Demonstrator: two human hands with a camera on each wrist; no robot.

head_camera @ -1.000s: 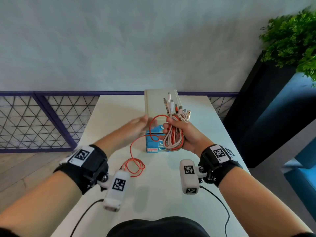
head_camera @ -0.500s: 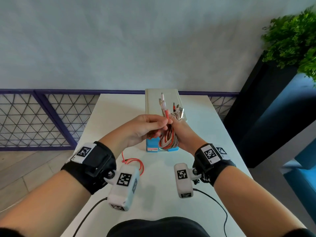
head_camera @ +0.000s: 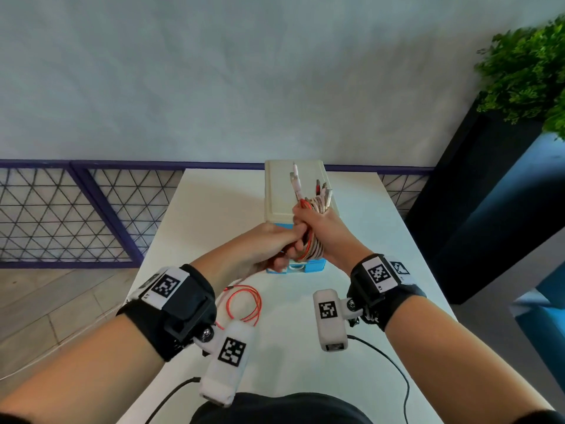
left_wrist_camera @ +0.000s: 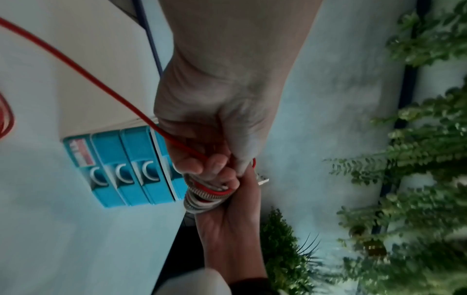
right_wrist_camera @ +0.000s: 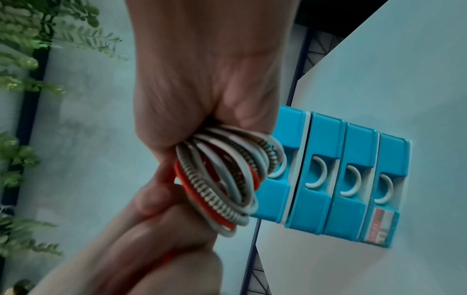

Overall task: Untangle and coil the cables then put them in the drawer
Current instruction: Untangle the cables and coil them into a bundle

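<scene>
Currently, I log these items. Item 1: my right hand (head_camera: 328, 232), fingers curled tight around the cable bundle (right_wrist_camera: 222, 179), a coil of white, striped and red loops held above the table (head_camera: 367, 301), plugs sticking up past the fist. Item 2: my left hand (head_camera: 269, 246), pressed against the right, fingers curled and pinching the red cable (left_wrist_camera: 101, 87) at the bundle. That cable runs down from the pinch to 1 loose loop lying on the table near my left wrist. Item 3: the drawer unit (right_wrist_camera: 341, 179), blue fronts with white ring pulls, 4 drawers, all closed, standing on the table just behind the hands.
</scene>
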